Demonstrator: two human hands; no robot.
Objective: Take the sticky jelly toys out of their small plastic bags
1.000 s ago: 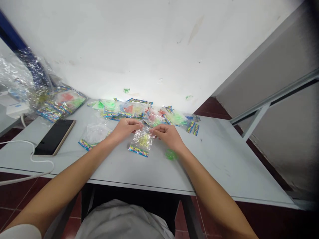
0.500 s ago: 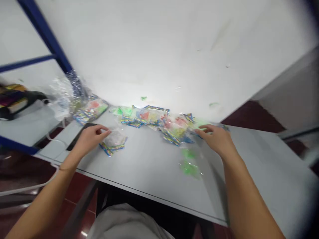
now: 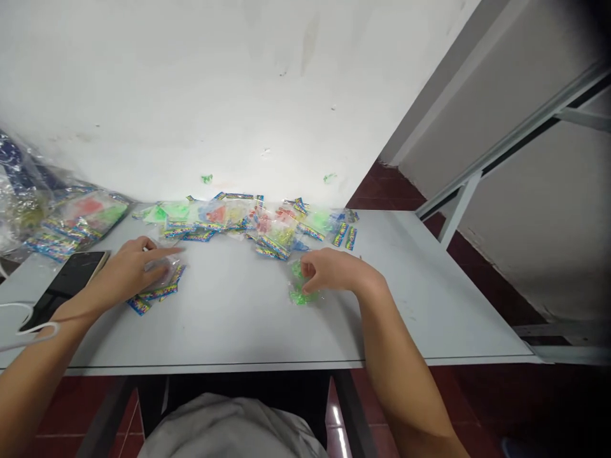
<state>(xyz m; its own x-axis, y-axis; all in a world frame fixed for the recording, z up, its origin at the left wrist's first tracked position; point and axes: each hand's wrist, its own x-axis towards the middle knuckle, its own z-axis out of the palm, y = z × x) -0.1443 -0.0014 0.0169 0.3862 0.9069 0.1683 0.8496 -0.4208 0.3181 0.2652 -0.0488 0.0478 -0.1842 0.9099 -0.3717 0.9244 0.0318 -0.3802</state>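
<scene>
My left hand rests over small clear packets with colourful printed header strips, left of the middle of the table. Its index finger is stretched out and its thumb stands apart. My right hand is at two bright green pieces in clear film, partly covering them. The fingers there are curled, with a gap between them and the thumb. Behind both hands, a row of packets with red, yellow and green contents lies along the wall.
A black phone and a white cable lie at the left of the table. Behind the phone is a large clear bag of packets. A white wall bounds the back, and a metal frame stands at the right.
The view has swung to the right. My right hand has come down from the right end of the packet row to the green pieces. My left hand has moved over the small stack.
</scene>
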